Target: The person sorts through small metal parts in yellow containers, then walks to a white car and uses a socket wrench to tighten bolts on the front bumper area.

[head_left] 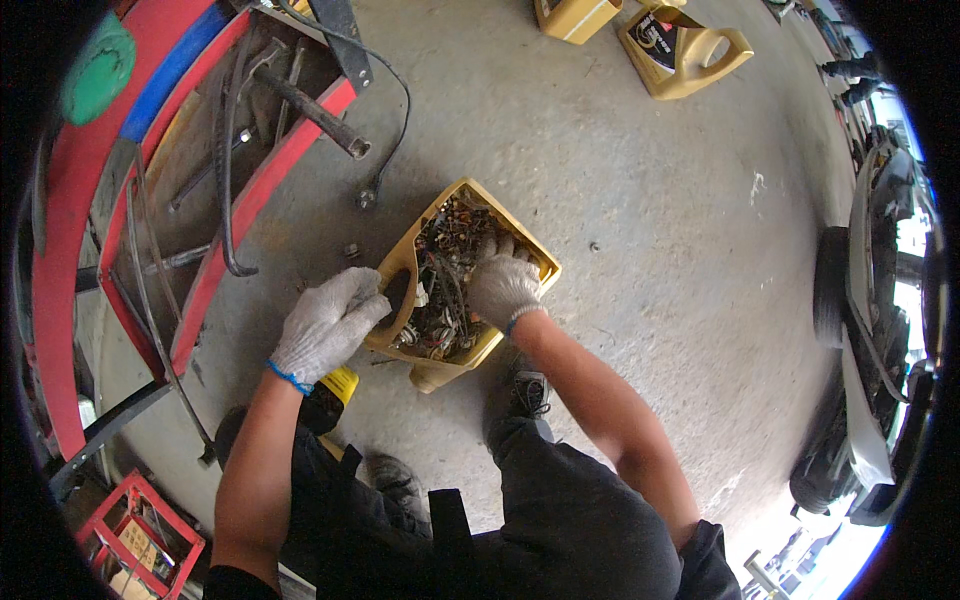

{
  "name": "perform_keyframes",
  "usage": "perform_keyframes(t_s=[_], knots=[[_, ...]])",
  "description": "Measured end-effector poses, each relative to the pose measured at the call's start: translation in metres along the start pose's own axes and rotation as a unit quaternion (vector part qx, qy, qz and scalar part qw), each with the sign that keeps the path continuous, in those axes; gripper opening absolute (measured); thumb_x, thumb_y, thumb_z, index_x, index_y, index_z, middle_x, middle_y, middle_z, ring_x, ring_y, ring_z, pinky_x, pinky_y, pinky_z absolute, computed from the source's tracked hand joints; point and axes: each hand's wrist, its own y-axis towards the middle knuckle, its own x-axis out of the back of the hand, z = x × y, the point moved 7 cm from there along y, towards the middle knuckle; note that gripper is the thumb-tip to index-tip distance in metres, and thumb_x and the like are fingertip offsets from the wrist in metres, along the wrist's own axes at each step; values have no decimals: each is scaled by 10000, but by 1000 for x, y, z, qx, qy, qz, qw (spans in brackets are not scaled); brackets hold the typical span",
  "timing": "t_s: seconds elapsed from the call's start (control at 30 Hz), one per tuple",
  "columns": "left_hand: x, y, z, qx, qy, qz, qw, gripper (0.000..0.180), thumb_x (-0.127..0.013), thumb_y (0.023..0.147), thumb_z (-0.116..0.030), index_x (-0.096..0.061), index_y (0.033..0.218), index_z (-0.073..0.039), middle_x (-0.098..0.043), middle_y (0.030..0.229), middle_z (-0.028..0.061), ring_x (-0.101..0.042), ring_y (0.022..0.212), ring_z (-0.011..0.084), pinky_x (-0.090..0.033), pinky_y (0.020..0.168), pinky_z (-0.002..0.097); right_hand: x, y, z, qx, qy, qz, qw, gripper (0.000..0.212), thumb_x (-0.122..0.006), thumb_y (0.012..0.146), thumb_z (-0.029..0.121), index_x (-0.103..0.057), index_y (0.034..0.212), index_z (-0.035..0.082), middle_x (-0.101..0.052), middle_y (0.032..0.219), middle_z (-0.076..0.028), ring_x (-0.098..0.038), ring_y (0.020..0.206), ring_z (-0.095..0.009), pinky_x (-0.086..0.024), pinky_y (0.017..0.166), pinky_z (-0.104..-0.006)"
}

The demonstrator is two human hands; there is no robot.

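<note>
A gold plastic jug (545,262) with one side cut away lies on the floor in front of me, full of screws, bolts, clips and other small hardware (440,285). My left hand (335,320), in a grey-white knit glove with a blue cuff, is closed at the jug's handle (408,310) on its left side. My right hand (507,288), gloved alike, reaches into the right part of the jug. Its fingers look stretched out over the hardware, with their tips partly hidden among the pieces; nothing held shows there.
At left stands a red metal rack (265,160) with steel bars and a lug wrench; a black cable (405,110) trails beside it. Two gold jugs (690,55) stand at the far side. A yellow-and-black container (340,385) is near my left forearm. Car parts and a tire (830,285) line the right.
</note>
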Motion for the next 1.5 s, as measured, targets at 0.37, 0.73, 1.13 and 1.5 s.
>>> perform_keyframes(t_s=[0.37, 0.73, 1.13, 1.5], knots=[[4, -1, -1, -22, 3, -21, 1000, 461, -663, 904, -330, -620, 1232, -9, -692, 1153, 213, -668, 1089, 354, -508, 943, 414, 7, -22, 11, 29, 18, 33, 999, 457, -582, 866, 226, -548, 1240, -35, -644, 1159, -256, -672, 1031, -412, -559, 852, -480], [3, 4, 4, -28, 9, -15, 999, 480, -641, 918, -359, -617, 1259, -22, -681, 1213, 193, -649, 1146, 332, -489, 986, 397, -17, -66, 45, 120, 65, 123, 983, 613, -587, 881, 283, -446, 1365, -67, -667, 1114, -261, -704, 953, -383, -570, 805, -466], [0, 2, 0, 1, 11, 5, 1000, 471, -645, 909, -349, -625, 1260, -37, -689, 1201, 177, -649, 1146, 331, -488, 986, 404, -8, -7, 21, 175, 4, -187, 967, 472, -596, 848, 223, -585, 1281, 37, -510, 1348, -255, -524, 1223, -397, -459, 974, -483], [8, -1, 7, -21, 5, -23, 1000, 470, -671, 896, -331, -625, 1239, -13, -693, 1155, 212, -665, 1100, 356, -510, 950, 414, -8, -107, 64, 295, 71, -51, 951, 362, -598, 930, 396, -624, 1069, 63, -654, 939, -168, -682, 695, -321, -553, 602, -461]])
